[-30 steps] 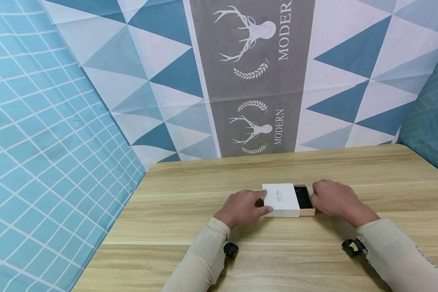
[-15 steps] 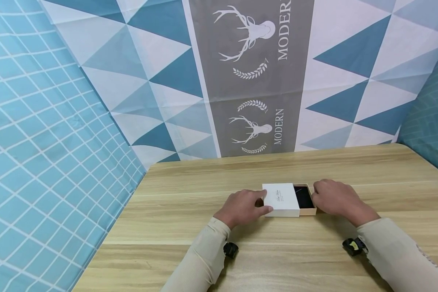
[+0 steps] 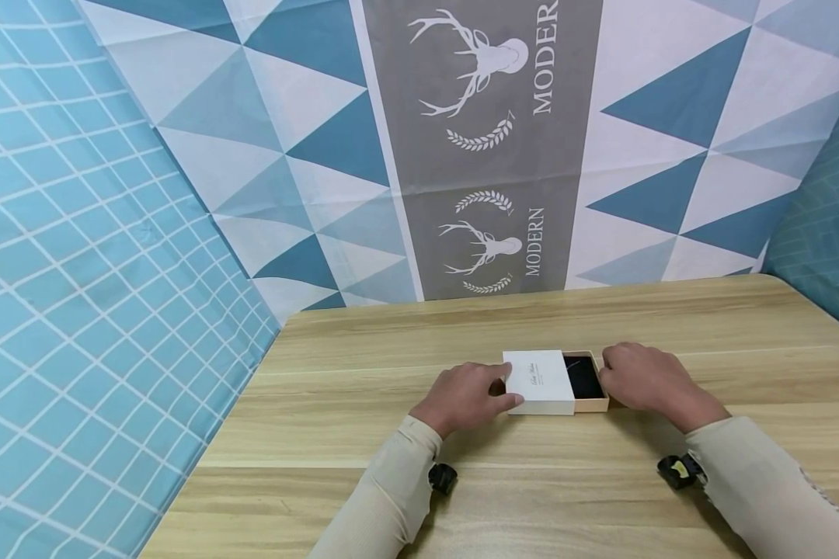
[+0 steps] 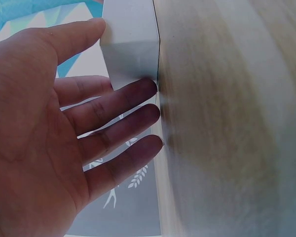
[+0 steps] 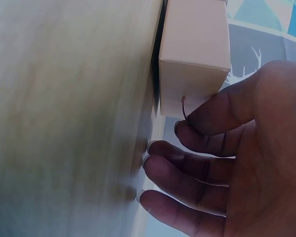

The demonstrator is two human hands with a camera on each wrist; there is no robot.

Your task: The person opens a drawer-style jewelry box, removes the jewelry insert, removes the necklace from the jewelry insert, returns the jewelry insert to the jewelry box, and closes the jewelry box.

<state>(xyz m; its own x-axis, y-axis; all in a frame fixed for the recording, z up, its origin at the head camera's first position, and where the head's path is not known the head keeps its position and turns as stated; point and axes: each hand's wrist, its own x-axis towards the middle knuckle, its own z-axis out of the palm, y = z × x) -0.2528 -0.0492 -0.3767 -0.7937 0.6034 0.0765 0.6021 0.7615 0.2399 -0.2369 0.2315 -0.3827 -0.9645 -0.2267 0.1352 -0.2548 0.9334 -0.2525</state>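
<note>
A small drawer-style gift box lies on the table, its white sleeve [image 3: 537, 380] printed with fine script. Out of the sleeve's right end sticks a tan inner drawer [image 3: 590, 404] with a black insert [image 3: 584, 377] and a thin light mark on it. My left hand [image 3: 464, 397] grips the sleeve's left end between thumb and index finger; the other fingers [image 4: 133, 117] extend below that end. In the right wrist view, a thin cord loop [image 5: 184, 107] comes out of the drawer's end face. Thumb and index finger of my right hand [image 3: 643, 378] pinch this cord.
The wood-grain table [image 3: 308, 435] spreads around the box. Behind it hangs a patterned cloth [image 3: 489, 155] with deer heads and triangles, and a blue checked curtain [image 3: 98, 272] is on the left. Each wrist carries a small black camera [image 3: 443, 479].
My right hand has moved slightly to the right, and the drawer has slid a little farther out of the sleeve. The left hand and the sleeve have stayed in place.
</note>
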